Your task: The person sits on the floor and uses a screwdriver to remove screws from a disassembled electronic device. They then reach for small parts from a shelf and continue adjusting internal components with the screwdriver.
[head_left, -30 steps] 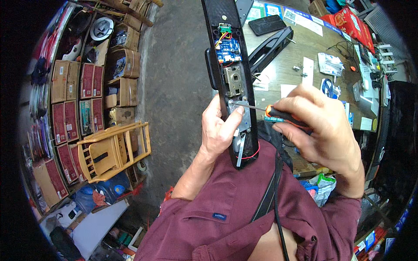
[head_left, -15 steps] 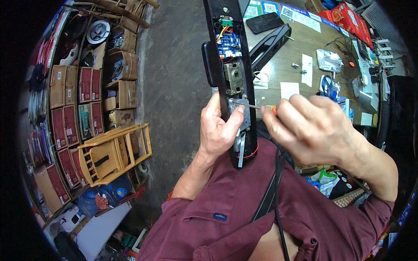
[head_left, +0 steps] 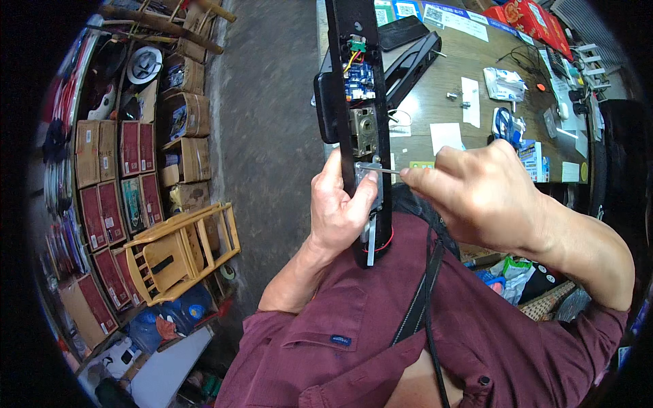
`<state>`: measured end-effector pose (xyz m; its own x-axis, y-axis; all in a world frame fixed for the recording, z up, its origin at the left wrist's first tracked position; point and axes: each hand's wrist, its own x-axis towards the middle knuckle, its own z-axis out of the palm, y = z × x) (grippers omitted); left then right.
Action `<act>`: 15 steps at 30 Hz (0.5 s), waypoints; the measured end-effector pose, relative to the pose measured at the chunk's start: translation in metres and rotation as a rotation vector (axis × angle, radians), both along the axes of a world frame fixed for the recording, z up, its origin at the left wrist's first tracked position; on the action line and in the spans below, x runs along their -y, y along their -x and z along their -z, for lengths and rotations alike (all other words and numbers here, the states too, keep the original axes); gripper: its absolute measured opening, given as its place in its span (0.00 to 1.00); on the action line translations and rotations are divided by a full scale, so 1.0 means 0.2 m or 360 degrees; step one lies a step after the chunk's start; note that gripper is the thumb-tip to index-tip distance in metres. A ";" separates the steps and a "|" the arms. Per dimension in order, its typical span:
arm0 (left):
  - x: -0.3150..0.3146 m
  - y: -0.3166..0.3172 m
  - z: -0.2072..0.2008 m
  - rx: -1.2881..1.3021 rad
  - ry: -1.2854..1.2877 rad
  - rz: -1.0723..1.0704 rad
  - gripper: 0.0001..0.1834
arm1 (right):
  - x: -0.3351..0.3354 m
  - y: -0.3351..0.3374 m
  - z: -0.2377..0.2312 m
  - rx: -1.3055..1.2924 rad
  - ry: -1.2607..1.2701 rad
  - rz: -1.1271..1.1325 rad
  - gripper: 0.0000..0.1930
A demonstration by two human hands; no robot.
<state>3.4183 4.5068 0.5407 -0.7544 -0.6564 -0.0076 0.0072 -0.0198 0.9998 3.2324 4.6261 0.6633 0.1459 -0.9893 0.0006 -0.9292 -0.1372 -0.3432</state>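
A long black door-lock housing (head_left: 345,126) stands almost upright before me, its open back showing a blue circuit board (head_left: 359,83) with red and yellow wires and a brass-coloured lock mechanism (head_left: 364,130) below it. My left hand (head_left: 340,207) is closed around the lower part of the housing, thumb pressed on a grey metal plate (head_left: 375,194). My right hand (head_left: 486,194) grips a screwdriver (head_left: 386,170); its handle is hidden in the fingers. The thin shaft points left, its tip at the top of the metal plate by my left thumb. A black handle (head_left: 326,109) juts from the housing's left side.
Behind the housing, a wooden table (head_left: 442,75) bears another black lock panel (head_left: 413,71), small metal parts (head_left: 466,105), papers and a blue-handled tool (head_left: 503,124). Left of the concrete floor (head_left: 262,122) stand a wooden high chair (head_left: 180,255) and shelves of cardboard boxes (head_left: 98,149).
My right hand has turned slightly around the screwdriver, hiding its orange handle. The tip stays at the metal plate, and my left hand keeps its hold. The whole view has shifted a little.
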 end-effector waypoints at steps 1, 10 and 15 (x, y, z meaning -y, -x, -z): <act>0.00 0.00 0.01 0.0008 -0.0020 0.0000 0.11 | 0.00 0.01 0.00 0.0140 -0.0042 0.0114 0.18; 0.02 -0.01 0.02 0.0087 0.0078 -0.0008 0.10 | -0.03 -0.04 0.05 -0.0391 -0.0012 -0.0141 0.23; 0.02 -0.02 0.01 0.0210 0.0148 0.0013 0.10 | -0.01 -0.04 0.09 0.0098 -0.0132 0.0120 0.20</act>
